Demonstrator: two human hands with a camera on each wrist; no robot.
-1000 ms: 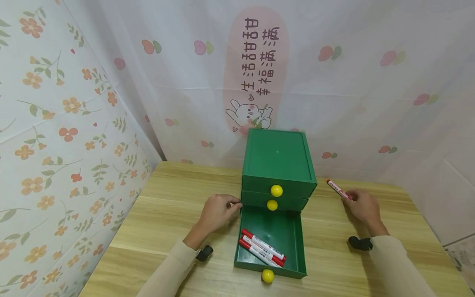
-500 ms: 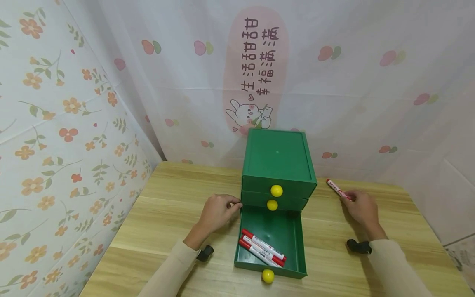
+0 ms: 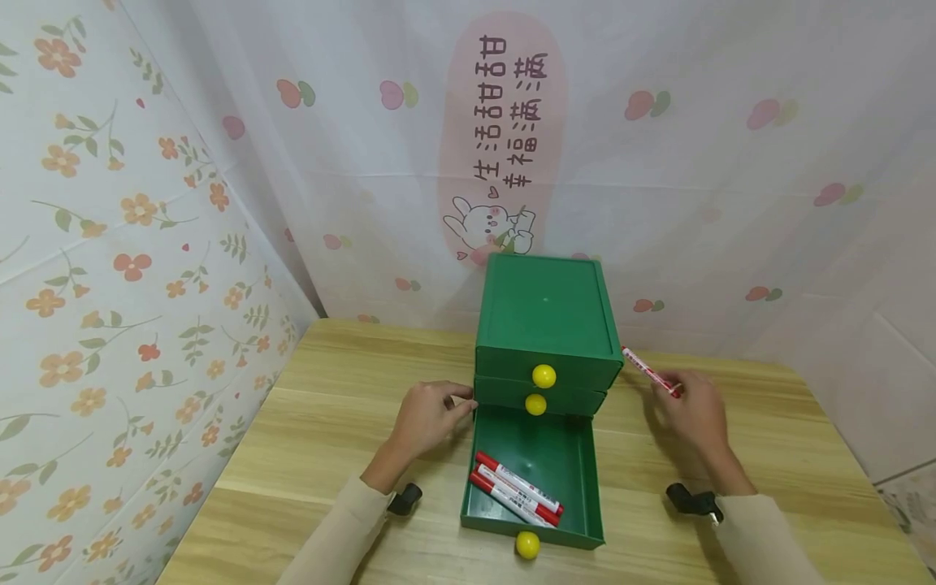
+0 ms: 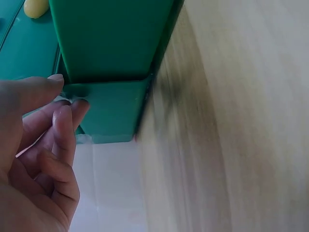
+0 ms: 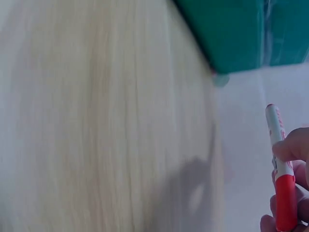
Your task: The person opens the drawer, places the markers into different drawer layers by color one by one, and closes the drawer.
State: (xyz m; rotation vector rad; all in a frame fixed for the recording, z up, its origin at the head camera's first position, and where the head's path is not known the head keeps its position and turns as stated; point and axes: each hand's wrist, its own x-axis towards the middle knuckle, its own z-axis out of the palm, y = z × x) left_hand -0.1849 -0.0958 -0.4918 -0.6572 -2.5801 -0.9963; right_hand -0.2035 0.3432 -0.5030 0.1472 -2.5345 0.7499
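Note:
A green three-drawer cabinet (image 3: 544, 317) with yellow knobs stands mid-table. Its bottom drawer (image 3: 578, 479) is pulled out, and red-and-white markers (image 3: 515, 490) lie in it. My left hand (image 3: 464, 400) is at the cabinet's left front corner, with curled thumb and fingers pinching the edge (image 4: 77, 92). My right hand (image 3: 676, 390), to the right of the cabinet, pinches another red-and-white marker (image 3: 647, 371). It is held off the table, its tip pointing up-left at the cabinet's side. In the right wrist view this marker (image 5: 276, 130) stands beside the green cabinet (image 5: 231, 29).
The wooden table (image 3: 329, 406) sits in a corner. A floral wall (image 3: 110, 284) runs along its left and a printed curtain (image 3: 695, 162) hangs behind. The open drawer's yellow knob (image 3: 527, 544) is near the table's front edge.
My right hand has lifted the marker and carried it left, closer to the cabinet. My left hand and the drawer have stayed put.

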